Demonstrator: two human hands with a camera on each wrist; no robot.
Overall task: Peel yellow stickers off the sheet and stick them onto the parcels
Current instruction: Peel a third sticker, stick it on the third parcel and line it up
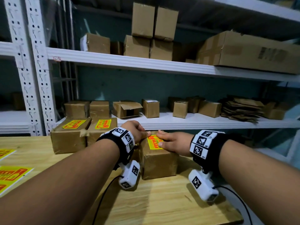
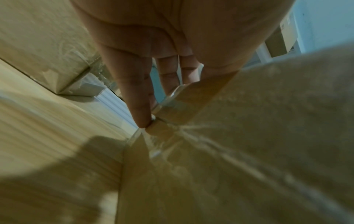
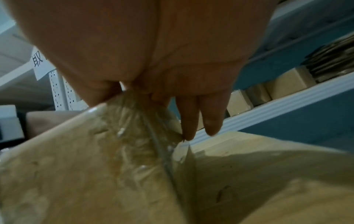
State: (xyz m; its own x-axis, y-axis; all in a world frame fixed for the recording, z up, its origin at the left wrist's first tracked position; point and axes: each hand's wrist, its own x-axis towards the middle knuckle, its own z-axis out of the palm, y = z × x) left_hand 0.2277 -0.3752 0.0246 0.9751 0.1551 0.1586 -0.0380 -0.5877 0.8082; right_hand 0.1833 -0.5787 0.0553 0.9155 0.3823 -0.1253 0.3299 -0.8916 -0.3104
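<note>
Both hands on the parcel (image 1: 158,161) at bench centre: left hand (image 1: 135,130) fingers curled at the yellow sticker (image 1: 154,142)'s ten-o'clock corner, right hand (image 1: 172,141) fingers flat, pressing it down. Thin, floppy, tacky film, I'd judge; handle by its edges.

My bare forearms wear black wrist straps (image 1: 211,148) tiled with white coded squares; white camera blocks (image 1: 129,176) trail black cables (image 1: 103,194).

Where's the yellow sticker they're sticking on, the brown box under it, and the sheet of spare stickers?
Yellow rectangular sticker (image 1: 153,144): head view, its yellow middle between both hands.
Brown cardboard box (image 1: 158,164): head view, its front face.
White sheet of yellow stickers (image 1: 13,175): head view, a sticker at the table's left edge.
</note>
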